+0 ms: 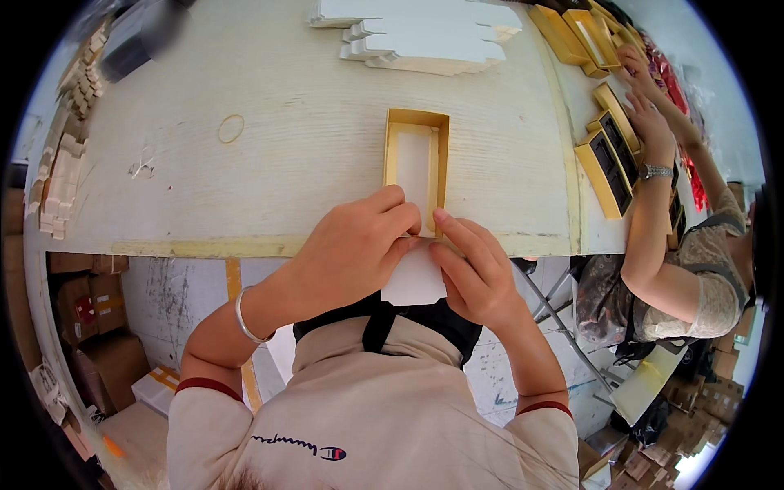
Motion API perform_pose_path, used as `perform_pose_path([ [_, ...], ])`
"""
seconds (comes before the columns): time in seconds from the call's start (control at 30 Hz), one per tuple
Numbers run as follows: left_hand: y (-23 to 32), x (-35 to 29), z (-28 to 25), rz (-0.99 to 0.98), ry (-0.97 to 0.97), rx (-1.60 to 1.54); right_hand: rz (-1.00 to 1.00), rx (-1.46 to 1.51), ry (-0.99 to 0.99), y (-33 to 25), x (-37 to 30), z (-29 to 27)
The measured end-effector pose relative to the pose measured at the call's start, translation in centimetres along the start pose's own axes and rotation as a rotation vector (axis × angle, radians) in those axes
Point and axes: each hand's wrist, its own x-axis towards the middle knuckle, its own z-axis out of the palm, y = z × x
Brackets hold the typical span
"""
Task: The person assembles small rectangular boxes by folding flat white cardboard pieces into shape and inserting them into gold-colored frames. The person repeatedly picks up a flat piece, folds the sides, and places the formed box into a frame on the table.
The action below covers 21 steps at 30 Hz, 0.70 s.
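A gold, open-topped cardboard box (444,155) with a pale inside lies lengthwise at the table's front edge. At its near end, my left hand (367,233) pinches the end panel between thumb and curled fingers. My right hand (478,269) grips the same end from the right, index finger along the side wall and thumb underneath. Below my fingers a white flap (412,276) of the box hangs past the table edge.
Flat white box blanks (425,37) are stacked at the far middle. A rubber band (230,128) and a scrap of string (141,167) lie left. Folded card pieces (61,188) line the left edge. To the right, a co-worker's hands (649,122) are among gold boxes (604,175) with dark inserts.
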Motion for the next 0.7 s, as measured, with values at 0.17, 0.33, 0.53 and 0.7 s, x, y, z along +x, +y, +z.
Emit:
perform_pose_path([
  [0.17,1.2,0.1,-1.0,-0.066,-0.041,-0.161,0.005,0.077,-0.003,0.3,0.4,-0.2],
  [0.33,0.6,-0.1,-1.5,-0.207,-0.074,-0.318,0.071,0.222,-0.014,0.4,1.2,-0.2],
  [0.53,0.6,0.0,-0.9,-0.204,-0.007,-0.391,0.225,0.397,0.009,0.4,1.3,-0.1],
  [0.7,0.4,-0.5,-1.1,-0.206,-0.015,-0.579,0.433,0.509,0.037,0.0,2.0,-0.4],
])
